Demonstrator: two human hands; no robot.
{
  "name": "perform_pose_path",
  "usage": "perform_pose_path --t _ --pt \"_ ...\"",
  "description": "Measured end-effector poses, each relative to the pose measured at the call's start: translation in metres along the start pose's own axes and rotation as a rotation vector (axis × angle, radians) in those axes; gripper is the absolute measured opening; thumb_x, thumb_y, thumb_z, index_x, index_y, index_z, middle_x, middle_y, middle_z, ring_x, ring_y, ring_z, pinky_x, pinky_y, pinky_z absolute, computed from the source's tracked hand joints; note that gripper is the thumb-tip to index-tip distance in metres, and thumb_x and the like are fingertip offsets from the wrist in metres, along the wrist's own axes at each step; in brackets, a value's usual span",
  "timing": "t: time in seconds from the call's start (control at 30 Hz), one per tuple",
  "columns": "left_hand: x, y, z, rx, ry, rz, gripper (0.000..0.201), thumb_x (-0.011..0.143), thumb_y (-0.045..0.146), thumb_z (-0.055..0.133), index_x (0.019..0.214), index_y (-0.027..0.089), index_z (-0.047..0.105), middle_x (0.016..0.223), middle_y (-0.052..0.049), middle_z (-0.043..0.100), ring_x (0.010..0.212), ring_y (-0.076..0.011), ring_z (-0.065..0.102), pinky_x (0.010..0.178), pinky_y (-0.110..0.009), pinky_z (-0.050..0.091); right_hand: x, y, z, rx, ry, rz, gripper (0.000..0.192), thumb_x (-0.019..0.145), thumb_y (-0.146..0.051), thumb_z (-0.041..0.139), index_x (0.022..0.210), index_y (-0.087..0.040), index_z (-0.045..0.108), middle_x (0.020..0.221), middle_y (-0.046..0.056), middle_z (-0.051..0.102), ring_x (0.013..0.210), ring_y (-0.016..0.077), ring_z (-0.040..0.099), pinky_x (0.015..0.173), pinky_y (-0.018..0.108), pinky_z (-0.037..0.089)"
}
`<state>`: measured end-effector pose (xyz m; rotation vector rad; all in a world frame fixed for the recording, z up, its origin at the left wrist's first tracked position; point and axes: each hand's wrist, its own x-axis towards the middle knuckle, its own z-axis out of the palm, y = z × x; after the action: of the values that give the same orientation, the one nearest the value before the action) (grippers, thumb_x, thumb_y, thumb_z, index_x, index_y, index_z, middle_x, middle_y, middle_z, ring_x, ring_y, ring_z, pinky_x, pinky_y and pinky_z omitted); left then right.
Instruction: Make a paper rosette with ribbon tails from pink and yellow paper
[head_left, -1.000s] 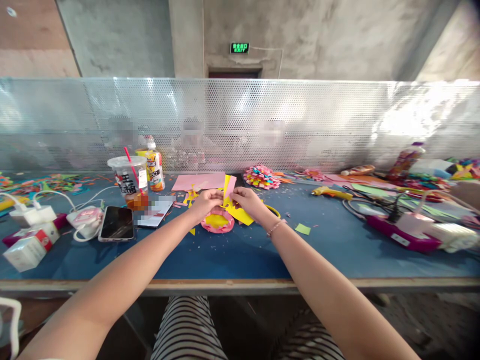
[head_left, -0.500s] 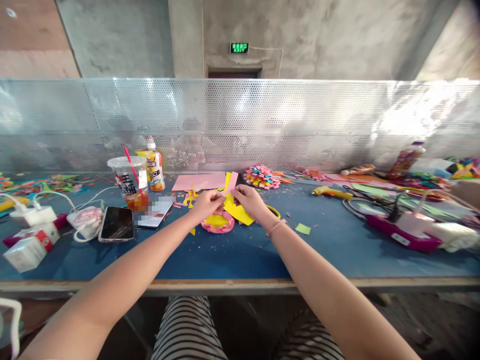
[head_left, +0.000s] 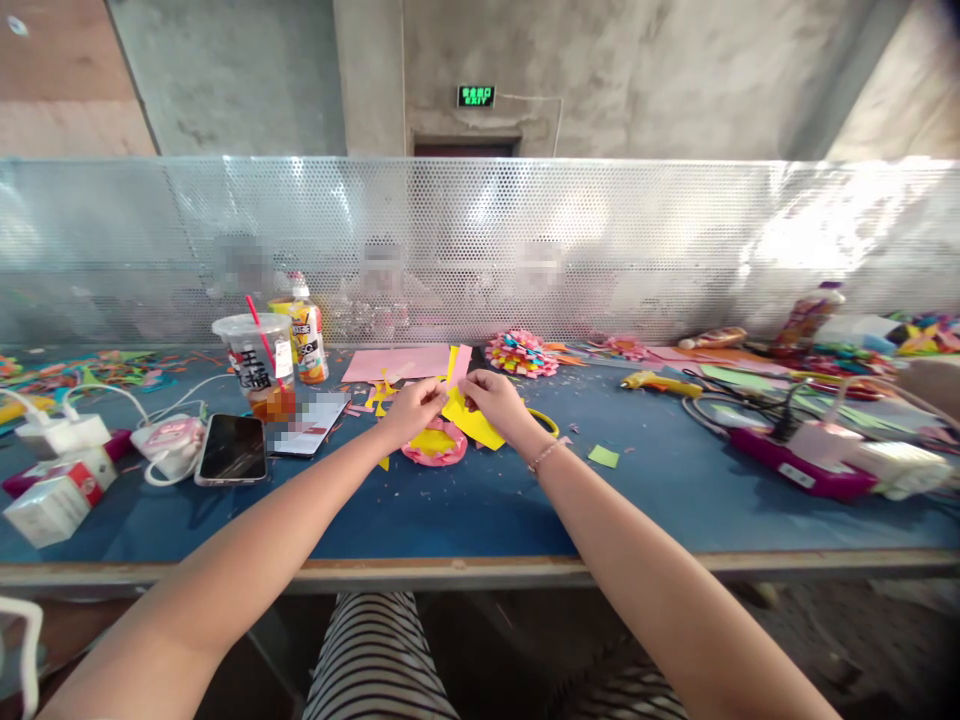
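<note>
Both my hands meet over the middle of the blue table [head_left: 465, 500]. My left hand [head_left: 409, 407] and my right hand [head_left: 495, 400] pinch the same yellow paper piece [head_left: 469, 418], which is folded and has a pink strip rising at its top. Just below the hands lies a pink paper flower with a yellow middle [head_left: 433, 444]. Yellow scraps lie to the left of it. A bracelet sits on my right wrist.
At the left stand an iced drink cup with a red straw [head_left: 255, 366], a bottle [head_left: 307, 340], a phone [head_left: 232, 448], chargers and small boxes. A pink sheet [head_left: 397, 362] and a multicoloured paper ball [head_left: 521, 353] lie behind. A glue gun [head_left: 660, 383], cables and a purple box [head_left: 802, 470] sit at the right.
My fingers have shifted slightly on the yellow paper, and its pink strip stands a little differently. Everything else holds its place.
</note>
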<state>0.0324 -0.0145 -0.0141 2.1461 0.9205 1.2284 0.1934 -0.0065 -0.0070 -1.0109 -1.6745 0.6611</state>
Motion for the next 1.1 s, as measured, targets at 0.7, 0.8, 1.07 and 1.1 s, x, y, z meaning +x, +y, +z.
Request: perform_pose_path --t 0.7,0.8,1.07,1.1 --pt "-0.003 0.005 0.001 -0.145 -0.001 -0.067 0.018 0.076 0.028 0.047 0.062 0.017 0.042 0.055 0.004 0.042 0.052 -0.0082 0.041 0.052 -0.02 0.036 0.002 0.001 -0.001 -0.027 0.076 0.045 0.016 0.07 -0.029 0.047 0.058 -0.018 0.047 0.05 -0.003 0.049 0.045 0.0081 0.046 0.046 0.02 0.037" --pt "-0.003 0.004 0.001 -0.139 -0.006 -0.07 0.016 0.075 0.026 0.046 0.062 0.017 0.042 0.055 0.004 0.042 0.051 -0.0083 0.042 0.051 -0.02 0.035 0.003 0.001 -0.007 0.009 0.107 0.06 0.016 0.07 -0.03 0.048 0.059 -0.018 0.046 0.049 -0.003 0.047 0.045 0.0076 0.044 0.046 0.02 0.037" --pt "-0.001 0.001 0.004 -0.162 0.037 -0.104 0.018 0.076 0.034 0.049 0.072 0.016 0.05 0.06 0.003 0.045 0.054 -0.0092 0.045 0.051 -0.02 0.038 0.002 0.0 -0.008 -0.014 0.055 0.039 0.019 0.072 -0.032 0.048 0.059 -0.018 0.047 0.05 -0.003 0.048 0.046 0.0079 0.044 0.047 0.02 0.037" --pt "-0.001 0.001 0.005 -0.158 0.04 -0.101 0.019 0.076 0.035 0.049 0.074 0.016 0.051 0.061 0.003 0.046 0.055 -0.0095 0.045 0.051 -0.02 0.038 0.002 0.0 -0.008 -0.026 0.046 0.028 0.019 0.072 -0.032 0.048 0.059 -0.018 0.047 0.051 -0.003 0.049 0.046 0.0079 0.045 0.048 0.02 0.037"
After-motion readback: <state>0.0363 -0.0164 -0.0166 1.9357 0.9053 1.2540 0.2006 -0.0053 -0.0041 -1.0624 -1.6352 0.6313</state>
